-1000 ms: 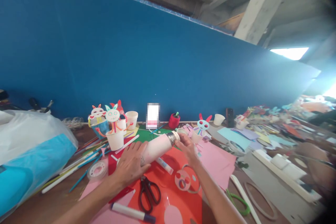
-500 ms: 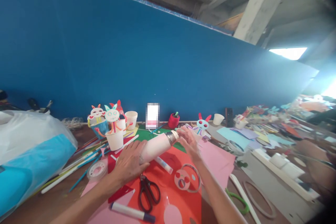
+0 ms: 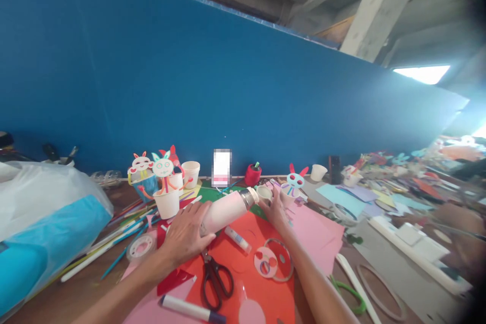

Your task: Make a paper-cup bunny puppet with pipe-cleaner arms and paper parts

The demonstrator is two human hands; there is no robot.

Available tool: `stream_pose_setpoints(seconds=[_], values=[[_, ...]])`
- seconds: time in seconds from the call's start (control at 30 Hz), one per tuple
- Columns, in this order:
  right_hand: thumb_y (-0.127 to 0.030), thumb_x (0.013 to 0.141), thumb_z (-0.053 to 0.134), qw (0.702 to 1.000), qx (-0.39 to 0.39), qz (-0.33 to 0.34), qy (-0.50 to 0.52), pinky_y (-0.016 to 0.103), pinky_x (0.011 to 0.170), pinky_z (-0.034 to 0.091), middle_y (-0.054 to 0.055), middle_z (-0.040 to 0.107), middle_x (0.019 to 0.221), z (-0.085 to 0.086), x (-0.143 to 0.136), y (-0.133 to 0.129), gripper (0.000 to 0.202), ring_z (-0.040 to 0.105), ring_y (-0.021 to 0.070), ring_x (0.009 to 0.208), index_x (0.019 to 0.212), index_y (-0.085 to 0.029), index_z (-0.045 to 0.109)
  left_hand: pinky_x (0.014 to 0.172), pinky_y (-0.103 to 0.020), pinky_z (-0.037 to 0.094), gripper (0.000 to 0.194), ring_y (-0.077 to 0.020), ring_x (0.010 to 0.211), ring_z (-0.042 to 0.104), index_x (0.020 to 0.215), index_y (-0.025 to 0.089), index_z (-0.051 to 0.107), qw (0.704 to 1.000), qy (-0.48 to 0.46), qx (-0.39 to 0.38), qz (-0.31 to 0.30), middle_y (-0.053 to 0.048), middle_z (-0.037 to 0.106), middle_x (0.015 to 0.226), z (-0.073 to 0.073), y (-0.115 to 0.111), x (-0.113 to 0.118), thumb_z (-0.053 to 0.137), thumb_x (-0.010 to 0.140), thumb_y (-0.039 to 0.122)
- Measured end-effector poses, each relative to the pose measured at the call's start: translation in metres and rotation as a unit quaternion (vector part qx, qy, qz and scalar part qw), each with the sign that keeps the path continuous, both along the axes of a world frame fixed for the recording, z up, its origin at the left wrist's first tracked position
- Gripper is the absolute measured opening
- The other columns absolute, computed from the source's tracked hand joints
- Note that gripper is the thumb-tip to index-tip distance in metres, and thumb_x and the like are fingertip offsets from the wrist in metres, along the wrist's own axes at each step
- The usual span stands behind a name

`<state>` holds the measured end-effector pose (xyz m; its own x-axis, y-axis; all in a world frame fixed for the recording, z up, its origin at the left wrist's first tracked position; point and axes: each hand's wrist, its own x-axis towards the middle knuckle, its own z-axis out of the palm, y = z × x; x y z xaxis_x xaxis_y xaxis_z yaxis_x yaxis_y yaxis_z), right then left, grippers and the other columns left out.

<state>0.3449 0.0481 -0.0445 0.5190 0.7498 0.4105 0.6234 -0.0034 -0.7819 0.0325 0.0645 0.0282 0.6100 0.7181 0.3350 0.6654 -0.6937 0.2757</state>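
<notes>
A pale pink-white bottle [image 3: 227, 211] with a metallic neck is tilted up to the right above red paper [image 3: 246, 230]. My left hand [image 3: 188, 230] is wrapped round its lower body. At the bottle's open mouth, my right hand [image 3: 276, 208] has its fingers closed on a small pale cup-shaped cap [image 3: 265, 193]. Black-handled scissors [image 3: 216, 281], a glue stick [image 3: 238, 239], a marker [image 3: 192, 309] and a pink paper face [image 3: 266, 262] lie below the hands.
White cups with paper rabbit figures [image 3: 164, 167] stand behind on the left, another rabbit figure [image 3: 295, 180] at the right. A tape roll [image 3: 141, 247], plastic bag [image 3: 56, 228], red pot [image 3: 252, 174] and pastel papers [image 3: 339, 197] surround the work area.
My right hand has moved slightly away from the bottle's neck, and the cap in its fingers now shows apart from the bottle's mouth. My left hand keeps its hold.
</notes>
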Motion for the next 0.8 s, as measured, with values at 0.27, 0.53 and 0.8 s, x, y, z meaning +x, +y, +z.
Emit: stream_pose_setpoints(seconds=[0.27, 0.53, 0.8], values=[[-0.034, 0.065, 0.062, 0.997, -0.016, 0.078, -0.017, 0.044, 0.085, 0.041, 0.007, 0.056, 0.113, 0.025, -0.02, -0.021, 0.062, 0.053, 0.0282, 0.102, 0.123, -0.026, 0.043, 0.091, -0.04, 0.033, 0.059, -0.0287, 0.112, 0.044, 0.122, 0.019, 0.043, 1.0, 0.001, 0.023, 0.001, -0.011, 0.051, 0.12, 0.008, 0.004, -0.004, 0.058, 0.067, 0.035], [-0.021, 0.063, 0.064, 0.973, -0.02, 0.229, 0.012, 0.034, 0.075, 0.048, 0.008, 0.055, 0.114, 0.035, -0.053, -0.035, 0.069, 0.054, 0.0237, 0.1, 0.126, -0.024, 0.038, 0.09, -0.04, 0.031, 0.06, -0.0283, 0.113, 0.043, 0.125, 0.021, 0.042, 0.998, 0.034, 0.051, -0.013, -0.01, 0.052, 0.121, 0.014, 0.002, -0.007, 0.058, 0.068, 0.032], [-0.019, 0.06, 0.066, 0.969, -0.046, 0.241, -0.037, 0.039, 0.083, 0.044, 0.007, 0.057, 0.111, 0.031, -0.046, -0.036, 0.074, 0.057, 0.0238, 0.095, 0.127, -0.025, 0.035, 0.096, -0.044, 0.024, 0.06, -0.0283, 0.113, 0.043, 0.126, 0.025, 0.042, 0.995, 0.066, 0.069, -0.007, -0.009, 0.051, 0.124, 0.025, -0.004, -0.01, 0.058, 0.068, 0.028]])
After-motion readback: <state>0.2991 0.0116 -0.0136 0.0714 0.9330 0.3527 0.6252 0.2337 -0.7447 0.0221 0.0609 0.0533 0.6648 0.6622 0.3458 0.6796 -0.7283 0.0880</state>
